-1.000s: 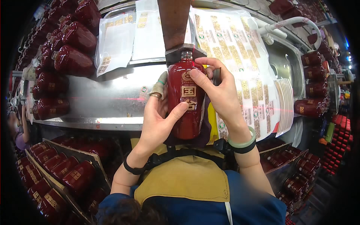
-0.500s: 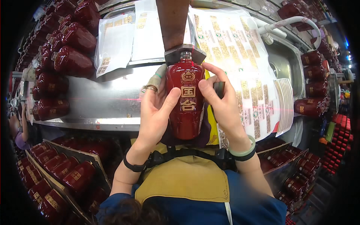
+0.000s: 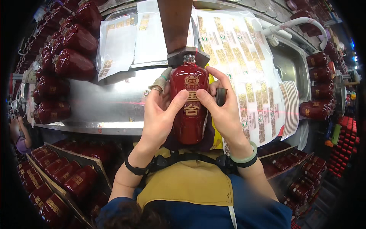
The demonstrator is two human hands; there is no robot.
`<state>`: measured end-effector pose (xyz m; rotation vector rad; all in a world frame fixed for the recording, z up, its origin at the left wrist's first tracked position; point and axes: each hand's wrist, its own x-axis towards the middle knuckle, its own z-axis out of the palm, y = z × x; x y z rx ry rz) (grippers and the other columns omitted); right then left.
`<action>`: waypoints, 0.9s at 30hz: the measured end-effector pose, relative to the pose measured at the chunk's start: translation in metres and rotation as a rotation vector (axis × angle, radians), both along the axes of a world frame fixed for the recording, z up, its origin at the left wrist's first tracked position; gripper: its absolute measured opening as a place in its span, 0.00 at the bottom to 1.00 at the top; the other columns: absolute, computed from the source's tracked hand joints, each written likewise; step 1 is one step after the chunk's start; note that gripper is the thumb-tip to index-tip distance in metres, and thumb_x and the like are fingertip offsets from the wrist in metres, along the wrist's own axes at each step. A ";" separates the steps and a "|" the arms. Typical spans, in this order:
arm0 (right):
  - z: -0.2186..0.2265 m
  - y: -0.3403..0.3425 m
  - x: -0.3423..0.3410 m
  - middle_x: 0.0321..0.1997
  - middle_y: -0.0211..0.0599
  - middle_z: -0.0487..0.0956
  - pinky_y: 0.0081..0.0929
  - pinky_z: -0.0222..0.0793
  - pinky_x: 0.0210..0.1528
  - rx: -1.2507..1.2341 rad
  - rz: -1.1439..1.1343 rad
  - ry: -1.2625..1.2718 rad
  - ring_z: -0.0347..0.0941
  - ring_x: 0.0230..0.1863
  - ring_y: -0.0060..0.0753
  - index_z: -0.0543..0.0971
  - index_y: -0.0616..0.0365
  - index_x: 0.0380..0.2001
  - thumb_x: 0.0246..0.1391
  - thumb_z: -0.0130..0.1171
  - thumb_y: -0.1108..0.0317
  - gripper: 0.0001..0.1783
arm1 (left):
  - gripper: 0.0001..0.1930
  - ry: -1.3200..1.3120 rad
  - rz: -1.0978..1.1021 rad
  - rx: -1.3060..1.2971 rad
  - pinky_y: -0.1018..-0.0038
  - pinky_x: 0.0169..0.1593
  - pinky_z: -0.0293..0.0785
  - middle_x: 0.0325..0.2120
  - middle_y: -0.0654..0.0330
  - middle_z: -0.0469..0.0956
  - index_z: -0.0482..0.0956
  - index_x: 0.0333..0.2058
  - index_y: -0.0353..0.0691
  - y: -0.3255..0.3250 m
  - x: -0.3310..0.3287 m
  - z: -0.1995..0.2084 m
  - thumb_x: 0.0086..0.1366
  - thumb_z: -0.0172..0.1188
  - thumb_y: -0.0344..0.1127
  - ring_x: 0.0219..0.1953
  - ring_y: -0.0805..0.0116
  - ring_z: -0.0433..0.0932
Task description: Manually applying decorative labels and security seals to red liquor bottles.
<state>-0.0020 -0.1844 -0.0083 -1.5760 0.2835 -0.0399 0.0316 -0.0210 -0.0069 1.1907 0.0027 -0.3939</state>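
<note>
A glossy dark red glass bottle point(image 3: 188, 131) with gold characters and a gold emblem lies in front of me, its clear threaded neck pointing away. My left hand point(image 3: 157, 120) is curled around its left side, with wrapped fingers and the thumb pressing on the gold characters. From the other side my right hand point(image 3: 225, 118) grips it, and its thumb rests on the characters too. A small dark block-like tool point(image 3: 221, 96) is tucked among the right hand's fingers; its kind is unclear. The bottle's neck meets a dark angular block point(image 3: 176, 57) at the end of a brown beam point(image 3: 173, 23).
Sheets of gold decals point(image 3: 244, 80) cover the right side of the metal table point(image 3: 103, 103); paler sheets point(image 3: 116, 45) lie at its left. Red bottles point(image 3: 74, 65) line the left edge, and others fill crates point(image 3: 76, 177) below. A sink point(image 3: 288, 57) with a white pipe is at right.
Both thumbs have moved inward onto the upper gold character, now partly covering it. The bottle has shifted slightly toward me, and the dark tool shows more beside my right fingers.
</note>
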 end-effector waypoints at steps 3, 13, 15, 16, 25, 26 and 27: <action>0.000 0.000 0.000 0.32 0.18 0.61 0.13 0.56 0.36 0.006 0.006 0.014 0.58 0.32 0.12 0.70 0.56 0.66 0.59 0.71 0.66 0.34 | 0.35 -0.006 0.001 0.005 0.68 0.66 0.70 0.63 0.48 0.69 0.55 0.70 0.26 0.001 0.001 -0.002 0.71 0.62 0.28 0.63 0.65 0.71; 0.001 -0.002 0.003 0.31 0.18 0.61 0.13 0.57 0.36 0.033 0.009 0.014 0.58 0.32 0.12 0.70 0.57 0.65 0.58 0.72 0.65 0.35 | 0.35 -0.013 -0.001 -0.001 0.68 0.65 0.71 0.62 0.47 0.70 0.54 0.70 0.26 -0.001 0.000 0.002 0.71 0.62 0.27 0.63 0.65 0.72; 0.001 -0.003 0.004 0.31 0.18 0.61 0.13 0.57 0.36 0.030 0.013 0.018 0.58 0.32 0.12 0.70 0.57 0.65 0.58 0.72 0.65 0.35 | 0.35 -0.011 0.007 -0.003 0.68 0.65 0.71 0.62 0.47 0.70 0.54 0.70 0.26 -0.001 0.000 0.001 0.71 0.62 0.28 0.62 0.65 0.72; 0.000 -0.003 0.004 0.31 0.18 0.61 0.13 0.57 0.36 0.027 0.019 0.021 0.58 0.32 0.12 0.70 0.57 0.65 0.58 0.72 0.65 0.35 | 0.35 -0.010 0.017 -0.005 0.68 0.64 0.71 0.62 0.47 0.70 0.55 0.70 0.26 -0.002 0.000 0.001 0.71 0.62 0.28 0.62 0.66 0.72; 0.018 -0.028 0.022 0.48 0.38 0.75 0.22 0.69 0.52 -0.063 -0.029 -0.296 0.72 0.47 0.25 0.67 0.62 0.62 0.64 0.54 0.79 0.24 | 0.38 -0.179 0.005 0.166 0.70 0.60 0.75 0.59 0.50 0.73 0.57 0.68 0.25 -0.007 -0.002 -0.002 0.65 0.68 0.29 0.57 0.67 0.76; 0.023 -0.032 0.029 0.46 0.40 0.78 0.25 0.71 0.51 -0.259 -0.023 -0.388 0.75 0.46 0.29 0.71 0.63 0.57 0.63 0.55 0.80 0.20 | 0.39 -0.149 0.017 0.186 0.70 0.60 0.75 0.57 0.50 0.73 0.57 0.68 0.24 -0.009 -0.003 0.001 0.63 0.69 0.29 0.56 0.66 0.77; 0.032 -0.035 0.034 0.43 0.41 0.80 0.27 0.73 0.50 -0.450 -0.010 -0.482 0.77 0.44 0.33 0.75 0.63 0.53 0.62 0.56 0.80 0.15 | 0.39 -0.151 0.024 0.188 0.70 0.60 0.75 0.57 0.50 0.73 0.57 0.68 0.24 -0.009 -0.004 0.001 0.63 0.69 0.29 0.56 0.66 0.77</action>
